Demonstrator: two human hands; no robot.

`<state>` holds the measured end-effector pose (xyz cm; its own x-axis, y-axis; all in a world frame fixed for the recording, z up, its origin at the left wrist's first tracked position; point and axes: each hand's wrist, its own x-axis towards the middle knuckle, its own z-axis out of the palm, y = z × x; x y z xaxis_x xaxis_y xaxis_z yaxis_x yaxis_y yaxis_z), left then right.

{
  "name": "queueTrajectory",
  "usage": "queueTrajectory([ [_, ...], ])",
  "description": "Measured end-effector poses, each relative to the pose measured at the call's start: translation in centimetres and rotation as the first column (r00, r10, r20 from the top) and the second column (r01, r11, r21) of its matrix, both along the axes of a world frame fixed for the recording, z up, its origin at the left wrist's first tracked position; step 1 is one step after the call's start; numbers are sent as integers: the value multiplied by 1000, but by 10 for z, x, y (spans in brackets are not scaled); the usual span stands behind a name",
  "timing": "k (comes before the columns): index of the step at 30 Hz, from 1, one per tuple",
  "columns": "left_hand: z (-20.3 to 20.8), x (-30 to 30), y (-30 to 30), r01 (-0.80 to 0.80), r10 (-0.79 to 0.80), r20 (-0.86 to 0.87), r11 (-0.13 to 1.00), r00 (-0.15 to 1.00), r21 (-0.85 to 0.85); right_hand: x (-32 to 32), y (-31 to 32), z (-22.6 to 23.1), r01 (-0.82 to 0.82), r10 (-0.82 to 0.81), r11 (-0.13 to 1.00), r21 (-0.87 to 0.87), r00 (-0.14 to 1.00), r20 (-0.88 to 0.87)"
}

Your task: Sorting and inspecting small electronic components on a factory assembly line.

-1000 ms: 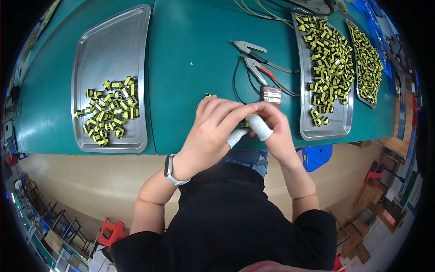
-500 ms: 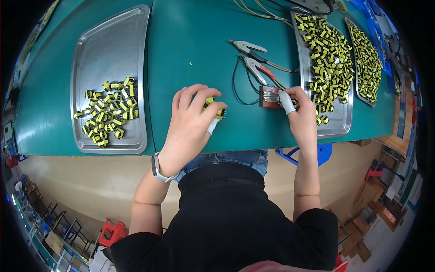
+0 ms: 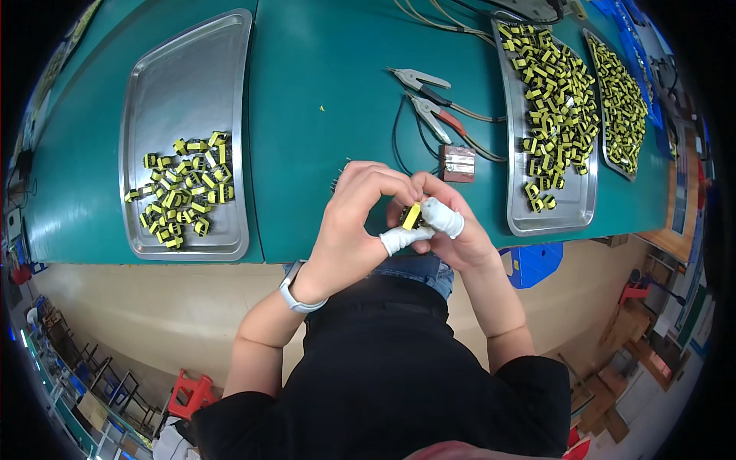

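- A teal table (image 3: 322, 69) filled the upper view; beige floor lay below, with stools at 7 o'clock.
- Metal trays sat at 9 o'clock (image 3: 188, 84) and 2 o'clock (image 3: 515, 184), holding yellow parts.
- The left hand (image 3: 356, 222) and right hand (image 3: 452, 230) met at centre, pinching a small yellow component (image 3: 412, 216); its body was mostly hidden by fingers.

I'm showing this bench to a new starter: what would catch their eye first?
Probably the left hand and right hand meeting at the table's near edge, pinching a small yellow part between white-capped fingertips. Next, heaps of yellow parts: a cluster in the left tray, many more in the right trays.
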<state>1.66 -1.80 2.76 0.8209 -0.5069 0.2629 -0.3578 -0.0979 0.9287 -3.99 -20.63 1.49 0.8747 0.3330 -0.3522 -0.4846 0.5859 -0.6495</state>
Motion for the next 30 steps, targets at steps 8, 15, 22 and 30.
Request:
queueTrajectory([
  [8, -2, 4, 12, -379, 224, 361, 811, 905, 446, 4, -40, 14, 373, -187, 456, -808, 928, 323],
  [15, -18, 1, 10, -365, 236, 293, 753, 927, 548, 13, -52, 18, 290, -137, 49, -956, 950, 281],
  [22, -10, 5, 9, -364, 233, 328, 830, 915, 424, 8, -52, 10, 407, -205, 231, -884, 908, 364],
  [30, 0, -1, 7, -227, 218, 74, 963, 973, 144, 12, -58, 14, 236, -251, 89, -968, 946, 207],
])
